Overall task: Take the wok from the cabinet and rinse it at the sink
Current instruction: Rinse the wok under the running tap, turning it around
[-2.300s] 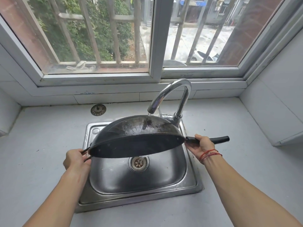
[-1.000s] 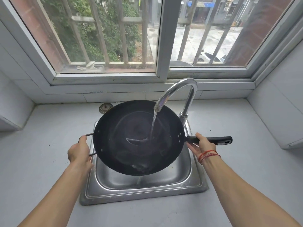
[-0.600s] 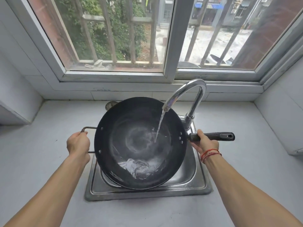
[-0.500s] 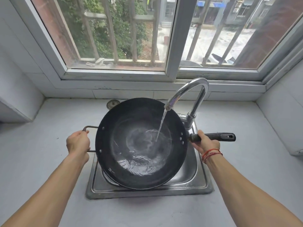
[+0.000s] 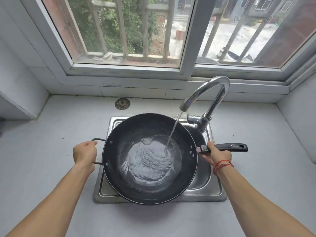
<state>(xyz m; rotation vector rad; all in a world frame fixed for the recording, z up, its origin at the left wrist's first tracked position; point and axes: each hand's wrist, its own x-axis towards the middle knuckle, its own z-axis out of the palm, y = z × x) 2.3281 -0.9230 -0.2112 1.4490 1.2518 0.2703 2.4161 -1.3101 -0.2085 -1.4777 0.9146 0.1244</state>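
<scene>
Water (image 5: 172,132) falls from the tap (image 5: 210,86) into the wok (image 5: 148,159), landing nearer the right grip than the left one. The left hand (image 5: 84,153) is curled round the thin wire loop (image 5: 98,139) on one side of the wok, and the right hand (image 5: 215,153) is wrapped round the long black handle (image 5: 230,147), close to where it joins the pan. Most of that handle sticks out past the right grip. Between the two grips the wok sits level over the sink (image 5: 205,190), with a shiny pool in its bottom. The rim nearest the person reaches past the front edge of the sink, above the grey counter (image 5: 51,151). That looks like the risky part: if the pool grows the wok gets heavy, and a small tilt toward the person would spill water on the counter, not down the drain. Wet fingers could slip on the thin loop too, and then the left side would drop.
</scene>
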